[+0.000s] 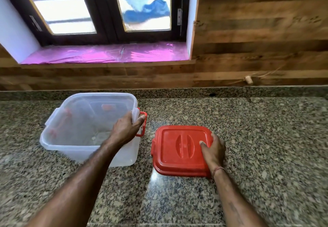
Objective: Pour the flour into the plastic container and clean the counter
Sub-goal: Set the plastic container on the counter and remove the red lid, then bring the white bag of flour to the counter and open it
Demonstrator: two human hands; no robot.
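Note:
A clear plastic container (78, 120) with red side latches stands open on the granite counter (266, 138), left of centre. Only a few pale specks lie on its bottom. My left hand (126, 129) grips its right rim, fingers inside and thumb outside by the red latch (142, 125). The red lid (179, 148) lies flat on the counter to the container's right. My right hand (213, 148) holds the lid's right edge, thumb pressed on top. No flour bag is in view.
A wood-panelled wall (257, 31) rises behind the counter. A window with a pink-covered sill (106, 53) sits above the container. A small cork on a string (248, 80) hangs at the wall's base, right.

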